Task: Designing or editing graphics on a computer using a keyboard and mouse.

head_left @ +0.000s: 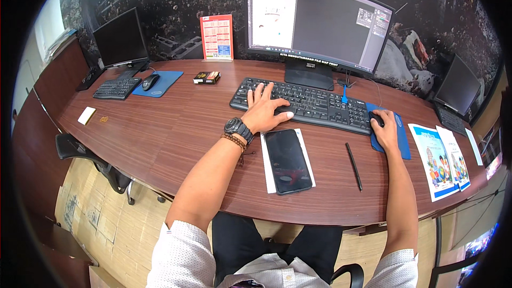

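Note:
My left hand (264, 113) rests with its fingers spread over the left end of a black keyboard (320, 104). A dark watch (238, 128) and a beaded bracelet circle that wrist. At the keyboard's right end, my right hand (387, 135) is curled over a black computer mouse (377, 119) on a blue mouse pad (401, 136). Behind the keyboard, a wide monitor (325, 24) shows a white page in an editing window. A dark smartphone (288, 161) lies on white paper between my forearms, with a black pen (353, 166) to its right.
Printed colourful sheets (434, 162) lie at the desk's right. A small dark box (207, 78) and a red-and-white calendar (217, 37) stand toward the back. Farther left are a second monitor (120, 38), keyboard (117, 88) and mouse (150, 81). A black chair (96, 157) stands by the desk's left edge.

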The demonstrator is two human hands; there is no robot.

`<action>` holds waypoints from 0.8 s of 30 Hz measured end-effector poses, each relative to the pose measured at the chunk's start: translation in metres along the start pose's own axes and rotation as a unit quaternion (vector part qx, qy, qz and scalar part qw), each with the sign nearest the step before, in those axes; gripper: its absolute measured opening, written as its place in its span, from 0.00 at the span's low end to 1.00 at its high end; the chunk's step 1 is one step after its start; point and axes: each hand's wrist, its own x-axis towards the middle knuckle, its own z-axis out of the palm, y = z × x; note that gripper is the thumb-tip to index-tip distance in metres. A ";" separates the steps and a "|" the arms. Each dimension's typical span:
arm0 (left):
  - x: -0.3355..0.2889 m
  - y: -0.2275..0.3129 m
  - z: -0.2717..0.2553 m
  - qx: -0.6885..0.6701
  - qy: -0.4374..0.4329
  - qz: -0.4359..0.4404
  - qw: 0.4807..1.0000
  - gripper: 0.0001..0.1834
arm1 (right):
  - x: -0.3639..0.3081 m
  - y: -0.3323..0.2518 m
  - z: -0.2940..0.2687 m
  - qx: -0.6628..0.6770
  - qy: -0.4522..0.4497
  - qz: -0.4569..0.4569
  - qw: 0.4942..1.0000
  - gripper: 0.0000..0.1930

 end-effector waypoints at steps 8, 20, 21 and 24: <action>-0.001 -0.018 -0.003 0.028 0.068 -0.072 0.995 0.37 | 0.000 -0.005 -0.002 0.007 -0.008 -0.007 1.000 0.16; -0.003 -0.029 -0.008 0.031 0.037 -0.204 0.978 0.49 | 0.000 -0.003 -0.002 0.005 -0.004 0.001 1.000 0.16; -0.003 -0.029 -0.008 0.034 0.037 -0.205 0.977 0.49 | 0.000 -0.004 -0.002 0.006 -0.005 -0.001 1.000 0.16; -0.003 -0.029 -0.008 0.038 0.035 -0.205 0.977 0.49 | 0.000 -0.003 -0.003 0.006 -0.005 -0.001 1.000 0.16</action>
